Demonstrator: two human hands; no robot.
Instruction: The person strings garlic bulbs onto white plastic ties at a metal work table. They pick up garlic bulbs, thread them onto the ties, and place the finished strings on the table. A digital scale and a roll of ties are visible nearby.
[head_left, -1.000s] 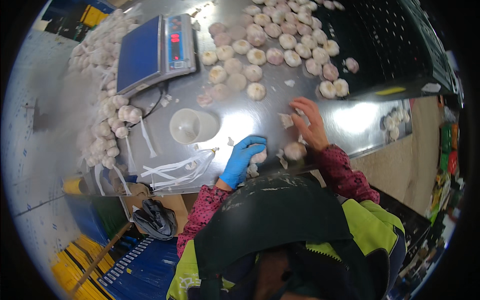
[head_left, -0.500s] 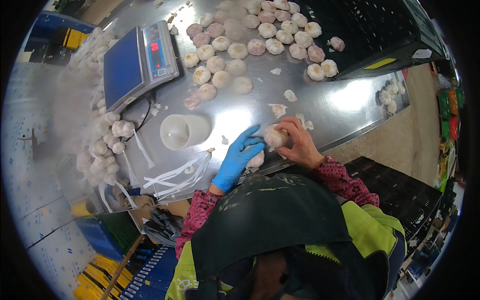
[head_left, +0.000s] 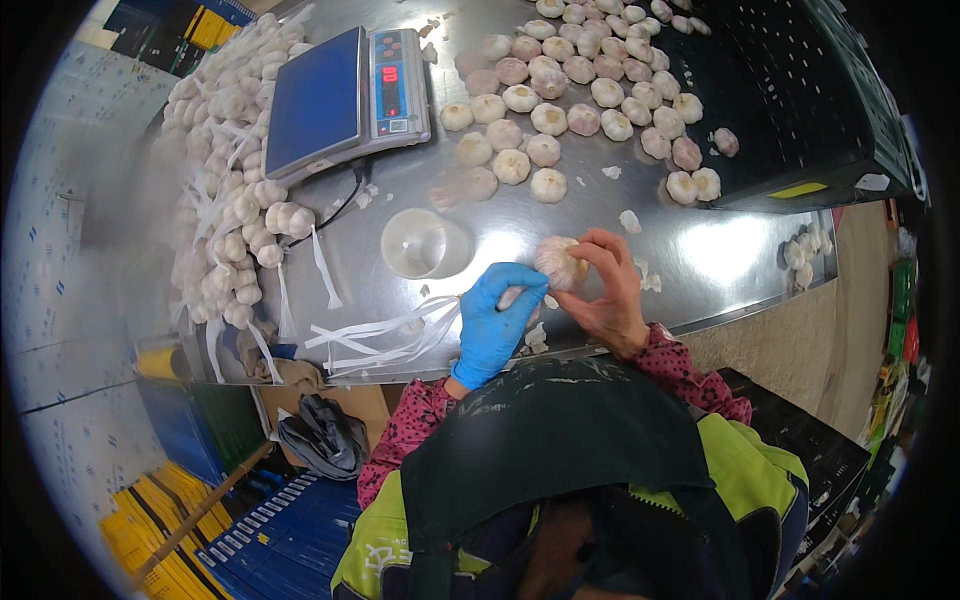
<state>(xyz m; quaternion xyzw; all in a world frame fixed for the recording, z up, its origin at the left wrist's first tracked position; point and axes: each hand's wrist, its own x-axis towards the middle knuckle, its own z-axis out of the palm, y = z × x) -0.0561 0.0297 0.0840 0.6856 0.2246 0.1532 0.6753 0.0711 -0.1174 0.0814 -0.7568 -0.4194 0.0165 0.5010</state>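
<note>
My right hand (head_left: 607, 292), bare, pinches a pale pink-white garlic bulb (head_left: 558, 262) just above the steel table. My left hand (head_left: 497, 320), in a blue glove, has its fingers closed, with the fingertips at the lower left of that bulb. Another pale piece (head_left: 512, 296) is partly hidden by the gloved fingers. Loose white skins (head_left: 536, 337) lie below my hands. Left of them are a translucent white cup (head_left: 425, 243) and a bundle of white mesh nets (head_left: 385, 340). Loose garlic bulbs (head_left: 548, 118) are spread over the table beyond my hands.
A scale (head_left: 315, 110) with a blue plate stands back left, beside piled bagged garlic (head_left: 240, 215). A dark perforated crate (head_left: 800, 110) sits at the back right, above more bulbs (head_left: 800, 250). The steel table's (head_left: 700, 300) near edge runs in front of me.
My right hand has moved left, taken a bulb from the table and brought it up to my gloved left hand, whose fingertips now meet it.
</note>
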